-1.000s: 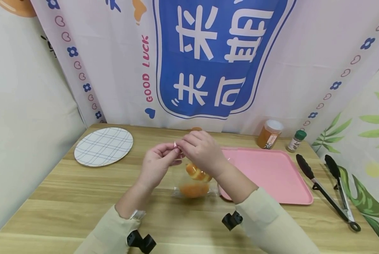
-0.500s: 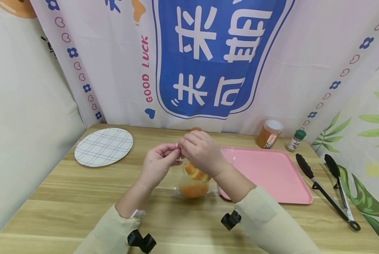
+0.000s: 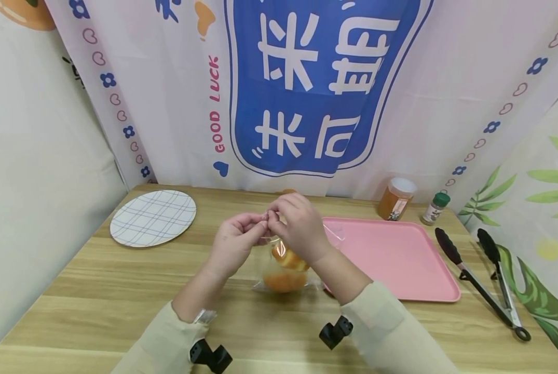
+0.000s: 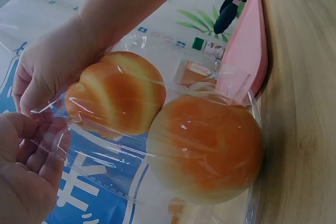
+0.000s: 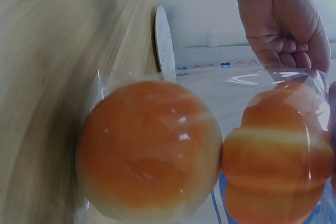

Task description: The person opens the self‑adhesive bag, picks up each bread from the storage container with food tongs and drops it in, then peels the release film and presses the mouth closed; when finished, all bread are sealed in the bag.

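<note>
A clear plastic bag (image 4: 121,148) stands on the table with two buns inside. The round bun (image 5: 149,150) sits at the bottom, and the ridged bun (image 4: 123,93) rests on top of it. My left hand (image 3: 234,244) pinches the bag's top edge between thumb and fingers. Close beside it, my right hand (image 3: 299,226) pinches the same edge, the fingertips of both hands nearly touching. In the head view my right hand and wrist cover part of the ridged bun. A loose corner of the bag sticks out to the right of that hand.
A pink tray (image 3: 395,259) lies just right of the bag. Black-tipped tongs (image 3: 486,285) lie beyond it, at the table's right side. An amber jar (image 3: 395,200) and a green-capped shaker (image 3: 435,209) stand behind the tray. A checked oval placemat (image 3: 152,218) lies back left.
Both hands have shifted slightly right along the bag's top edge. My right fingers have drawn back a little, and more of the bag's right corner shows over the tray.
</note>
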Tool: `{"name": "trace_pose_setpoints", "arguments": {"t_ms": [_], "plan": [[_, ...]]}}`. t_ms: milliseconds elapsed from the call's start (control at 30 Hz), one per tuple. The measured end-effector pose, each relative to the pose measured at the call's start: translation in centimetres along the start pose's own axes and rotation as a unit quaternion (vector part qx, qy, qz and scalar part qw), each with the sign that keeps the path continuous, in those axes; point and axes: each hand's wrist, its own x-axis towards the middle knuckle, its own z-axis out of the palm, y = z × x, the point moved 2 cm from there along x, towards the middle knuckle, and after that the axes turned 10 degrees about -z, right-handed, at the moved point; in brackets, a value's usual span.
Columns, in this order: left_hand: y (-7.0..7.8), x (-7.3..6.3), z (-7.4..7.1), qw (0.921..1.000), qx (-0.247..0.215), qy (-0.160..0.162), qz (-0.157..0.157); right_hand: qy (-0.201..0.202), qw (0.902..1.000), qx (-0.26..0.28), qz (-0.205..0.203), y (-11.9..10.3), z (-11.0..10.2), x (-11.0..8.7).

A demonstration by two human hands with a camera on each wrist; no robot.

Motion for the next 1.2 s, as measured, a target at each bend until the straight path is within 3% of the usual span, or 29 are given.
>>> {"name": "trace_pose_setpoints", "arguments": {"t_ms": [100,200,400,500,567,767,1067,1200], "plan": [[0.0,-0.1,0.2,1.0,0.001,-0.004,0.0,0.007,0.998,0.029,0.056,0.1,-0.2,-0.1],[-0.1,-0.1,0.2,1.0,-0.006,-0.002,-0.001,0.023,0.9889,0.079,0.124,0.7,-0.6,-0.1],[-0.2,0.0,-0.1,0.9992,-0.032,0.024,-0.003,0.031,0.9489,0.199,0.243,1.4,-1.6,-0.1],[-0.2,0.0,-0.1,0.9987,-0.041,0.029,-0.007,0.032,0.9301,0.235,0.281,1.6,-1.9,-0.3],[-0.2,0.0,-0.1,0.9984,-0.046,0.033,-0.01,0.031,0.9232,0.244,0.295,1.7,-2.1,-0.4],[-0.3,0.1,0.2,0.9976,-0.051,0.046,-0.012,0.031,0.9151,0.244,0.32,1.9,-2.7,-0.9],[-0.4,0.4,0.2,0.9965,-0.054,0.063,-0.001,0.08,0.9135,0.212,0.338,2.9,-4.3,-2.2],[-0.4,0.5,0.1,0.9964,-0.054,0.064,0.002,0.104,0.9052,0.203,0.358,3.6,-5.0,-3.0]]}}
